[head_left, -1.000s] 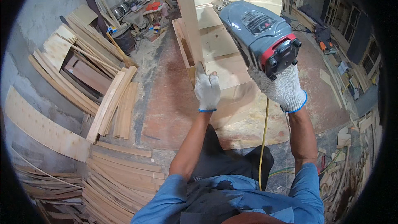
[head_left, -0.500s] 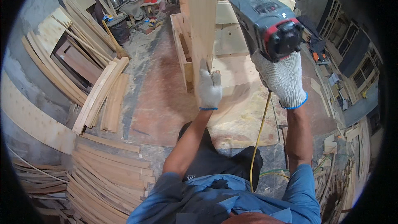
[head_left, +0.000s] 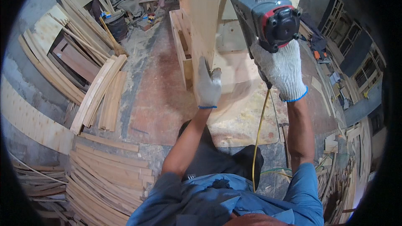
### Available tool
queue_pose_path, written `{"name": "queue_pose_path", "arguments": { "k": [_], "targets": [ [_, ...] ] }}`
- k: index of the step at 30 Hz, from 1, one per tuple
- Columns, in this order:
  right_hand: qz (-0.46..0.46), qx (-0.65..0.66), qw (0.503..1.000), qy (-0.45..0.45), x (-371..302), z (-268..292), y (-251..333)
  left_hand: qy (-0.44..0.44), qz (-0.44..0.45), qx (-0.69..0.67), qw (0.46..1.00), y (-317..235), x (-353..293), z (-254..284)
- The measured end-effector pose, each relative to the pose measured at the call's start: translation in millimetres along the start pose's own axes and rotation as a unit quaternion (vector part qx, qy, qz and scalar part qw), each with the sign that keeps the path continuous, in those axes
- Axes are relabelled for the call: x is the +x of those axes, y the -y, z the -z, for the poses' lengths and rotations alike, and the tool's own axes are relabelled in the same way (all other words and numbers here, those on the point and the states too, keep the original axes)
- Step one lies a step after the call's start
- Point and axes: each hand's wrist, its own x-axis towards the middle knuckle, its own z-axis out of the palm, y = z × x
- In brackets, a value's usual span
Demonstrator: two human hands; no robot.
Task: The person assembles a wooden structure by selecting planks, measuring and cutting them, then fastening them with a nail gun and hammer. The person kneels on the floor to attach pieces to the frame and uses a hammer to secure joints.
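Observation:
In my right hand (head_left: 281, 70), which wears a white knit glove with a blue cuff, is a dark grey nail gun (head_left: 261, 10) with a red ring and black end cap. Its nose points to the far left, close beside the upright wooden board (head_left: 202, 21); whether they touch I cannot tell. A yellow air hose (head_left: 261, 130) hangs from the gun's handle. My left hand (head_left: 209, 87), gloved alike, grips the board's lower part, with fingers along its face and thumb at its right edge. Pale curved wooden panels (head_left: 233, 35) stand behind, partly hidden by the gun.
Long wooden strips (head_left: 104, 175) lie stacked at the lower left, and more planks (head_left: 98, 92) lean along the left wall. A dark bucket (head_left: 115, 27) stands at the far left. Window-like frames (head_left: 356, 37) lean at the right. Wood scraps (head_left: 335, 180) lie at the lower right.
The nail gun in my right hand has shifted slightly left, its nose nearer the board. My left hand keeps its grip on the board. The whole view has moved a little.

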Motion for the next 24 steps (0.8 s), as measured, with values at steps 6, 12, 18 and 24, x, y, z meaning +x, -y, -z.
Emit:
{"name": "queue_pose_path", "arguments": {
  "k": [6, 12, 18, 24],
  "targets": [
    [-0.013, -0.012, 0.999, 0.034, -15, -7, -9, 0.006, -0.032, 0.018, 0.999, -5, 1, 3],
    [0.052, -0.048, 0.997, 0.013, -29, -5, -13, 0.015, -0.06, 0.041, 0.997, -7, -1, 10],
    [0.061, -0.062, 0.995, 0.053, -48, -13, -28, 0.051, -0.04, -0.041, 0.997, -10, -2, 10],
    [-0.07, 0.06, 0.995, 0.031, -35, -28, -10, 0.021, -0.075, 0.021, 0.997, 9, 7, 5]
  ]
}}
